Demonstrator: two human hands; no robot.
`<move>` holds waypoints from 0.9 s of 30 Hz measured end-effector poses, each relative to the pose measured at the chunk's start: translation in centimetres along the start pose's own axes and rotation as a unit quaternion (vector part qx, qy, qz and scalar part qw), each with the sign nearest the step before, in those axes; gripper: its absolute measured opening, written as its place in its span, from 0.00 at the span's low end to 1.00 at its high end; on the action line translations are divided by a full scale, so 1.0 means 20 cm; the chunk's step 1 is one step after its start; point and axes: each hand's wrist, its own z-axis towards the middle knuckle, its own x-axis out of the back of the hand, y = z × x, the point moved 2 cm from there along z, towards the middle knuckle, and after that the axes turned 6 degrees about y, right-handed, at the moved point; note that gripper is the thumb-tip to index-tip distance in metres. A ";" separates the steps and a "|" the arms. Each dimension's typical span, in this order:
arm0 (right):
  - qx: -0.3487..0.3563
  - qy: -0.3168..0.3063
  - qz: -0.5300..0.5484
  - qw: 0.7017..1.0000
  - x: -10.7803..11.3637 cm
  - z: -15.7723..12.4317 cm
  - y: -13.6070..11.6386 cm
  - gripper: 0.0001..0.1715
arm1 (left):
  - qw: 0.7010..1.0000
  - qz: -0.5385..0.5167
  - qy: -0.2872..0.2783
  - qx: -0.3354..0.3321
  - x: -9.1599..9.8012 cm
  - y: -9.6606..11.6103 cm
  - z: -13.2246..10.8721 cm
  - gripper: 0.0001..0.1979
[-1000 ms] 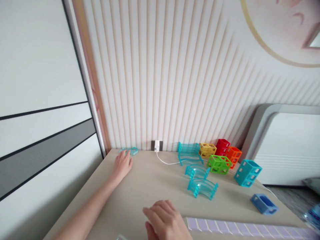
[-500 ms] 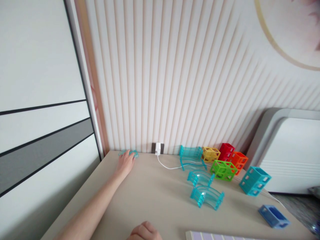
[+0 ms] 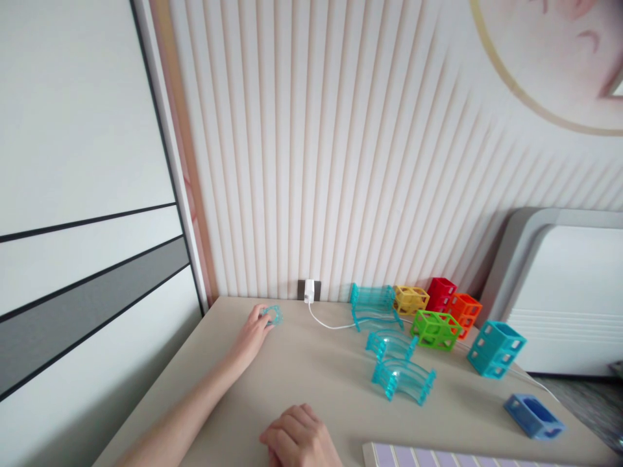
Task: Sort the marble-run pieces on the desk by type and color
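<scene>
Toward the back left of the table, my left hand (image 3: 256,329) has its fingers closed on a small clear teal track piece (image 3: 274,315), partly hidden by the fingers. My right hand (image 3: 298,436) is at the front edge of the view, its fingers curled, with nothing visible in it. To its right and farther back, two curved clear teal track pieces (image 3: 405,381) (image 3: 389,345) lie close together. Behind them a longer teal track piece (image 3: 374,299) stands near the wall.
Plastic frame blocks in yellow (image 3: 411,299), red (image 3: 440,295), orange (image 3: 466,312), green (image 3: 437,330) and teal (image 3: 496,349) stand at the right. A blue block (image 3: 534,416) lies nearer. A white plug (image 3: 309,291) trails a cable past the blocks. A purple-and-white striped object (image 3: 428,457) lies at the front.
My left hand has moved right and slightly nearer from the back left corner, with the teal piece in its fingers. My right hand has come farther into view.
</scene>
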 end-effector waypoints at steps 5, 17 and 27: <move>-0.159 -0.014 0.059 0.985 0.06 0.01 0.02 0.13 | 0.981 -0.181 0.031 0.071 0.00 0.14 -0.08 0.20; -0.522 0.088 0.316 0.787 0.03 -0.04 0.15 0.34 | 0.736 -0.600 -0.063 0.307 0.04 0.51 -0.44 0.18; -0.544 0.104 0.305 0.775 0.09 0.01 0.14 0.35 | 0.758 -0.590 -0.042 0.275 0.00 0.46 -0.46 0.18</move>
